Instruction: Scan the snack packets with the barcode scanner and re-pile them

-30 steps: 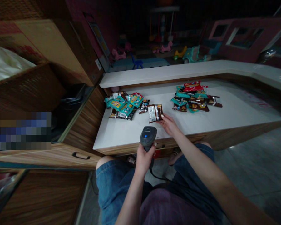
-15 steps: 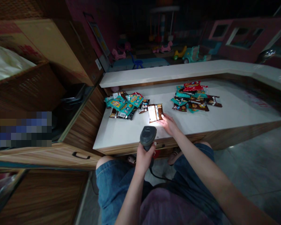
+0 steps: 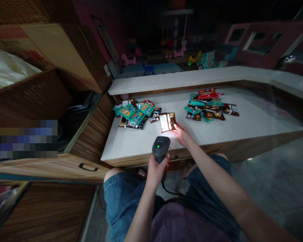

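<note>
My left hand (image 3: 156,170) is wrapped round the handle of a dark barcode scanner (image 3: 161,148) with a green light on top, held at the counter's near edge and aimed at a brown snack packet (image 3: 167,121). The packet lies flat on the white counter (image 3: 217,129) with its white label up. My right hand (image 3: 183,133) rests on the counter, its fingertips touching the packet's right edge.
A heap of teal and brown snack packets (image 3: 136,112) lies left of the single packet, and a second heap (image 3: 209,105) lies to the right. A raised white ledge (image 3: 192,78) runs behind. Wooden drawers (image 3: 65,166) and cardboard boxes (image 3: 47,50) stand at left.
The scanner's top light went from blue to green, and light fell on the packet in between. Both hands and the packet stay almost where they were.
</note>
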{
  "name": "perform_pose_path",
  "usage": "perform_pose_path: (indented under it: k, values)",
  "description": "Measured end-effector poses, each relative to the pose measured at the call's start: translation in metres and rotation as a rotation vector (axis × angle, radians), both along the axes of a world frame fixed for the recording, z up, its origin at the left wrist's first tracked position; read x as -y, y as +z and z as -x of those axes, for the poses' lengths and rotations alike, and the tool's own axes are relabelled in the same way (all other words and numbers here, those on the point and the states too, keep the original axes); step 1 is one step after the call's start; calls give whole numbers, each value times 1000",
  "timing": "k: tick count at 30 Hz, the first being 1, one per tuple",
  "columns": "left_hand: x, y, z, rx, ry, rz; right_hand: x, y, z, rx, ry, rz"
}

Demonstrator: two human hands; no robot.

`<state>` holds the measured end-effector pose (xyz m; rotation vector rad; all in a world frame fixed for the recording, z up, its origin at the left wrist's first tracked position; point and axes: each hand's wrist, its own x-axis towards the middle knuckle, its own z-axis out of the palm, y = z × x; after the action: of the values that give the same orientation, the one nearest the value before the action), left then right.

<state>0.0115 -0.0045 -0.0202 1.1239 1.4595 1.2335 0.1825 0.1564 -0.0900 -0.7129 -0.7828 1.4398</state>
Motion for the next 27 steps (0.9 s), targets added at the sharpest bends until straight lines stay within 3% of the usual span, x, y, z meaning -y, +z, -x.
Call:
perform_pose_path:
  k: [5,9,12,15,18,21,24,27]
  values:
    - [1,1,0,-7,-4,35,1,-1,4,61,-32,-39]
    - [2,6,2,50,-12,60,4,5,-6,341,-245,-170]
    - [3,9,4,79,-1,68,10,13,-37,741,-426,-323]
    - [3,8,6,94,20,64,20,15,-82,1151,-496,-458]
    - [3,5,7,87,17,51,33,7,-123,1450,-575,-458]
    - [2,3,7,70,7,54,45,-6,-143,1638,-623,-431]
    - [1,1,7,88,-2,78,49,-9,-137,1675,-669,-419]
    - [1,0,8,93,4,75,35,5,-105,1573,-647,-474]
